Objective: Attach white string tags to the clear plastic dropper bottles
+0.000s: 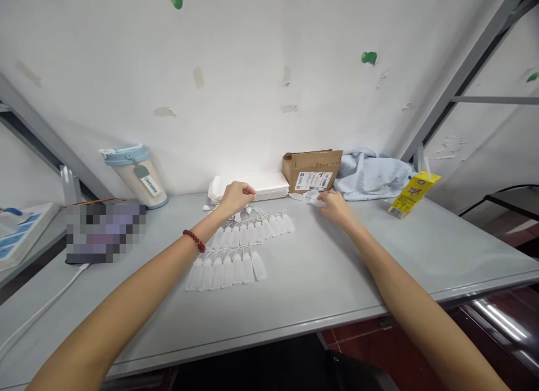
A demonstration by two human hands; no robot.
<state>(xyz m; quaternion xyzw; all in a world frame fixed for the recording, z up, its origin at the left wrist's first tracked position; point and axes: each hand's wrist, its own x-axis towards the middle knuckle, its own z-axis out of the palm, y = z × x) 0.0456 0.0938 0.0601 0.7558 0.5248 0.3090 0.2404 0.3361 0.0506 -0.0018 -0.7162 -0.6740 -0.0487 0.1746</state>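
Note:
My left hand, with a red bead bracelet on its wrist, is over the back of the desk, thumb and fingers pinched together. Whatever it pinches is hidden or too small to name. Beneath it, small frosted plastic sleeves with white cords lie in two rows, a back row and a front row. My right hand is closed at the fingertips on a translucent plastic sleeve in front of the cardboard box. More translucent pieces lie beside those fingertips.
A stack of flat white pieces lies against the wall, left of the box. Pale blue cloth and a yellow drink carton with a straw are on the right. At left are a tumbler and a blurred-out device with a white cable.

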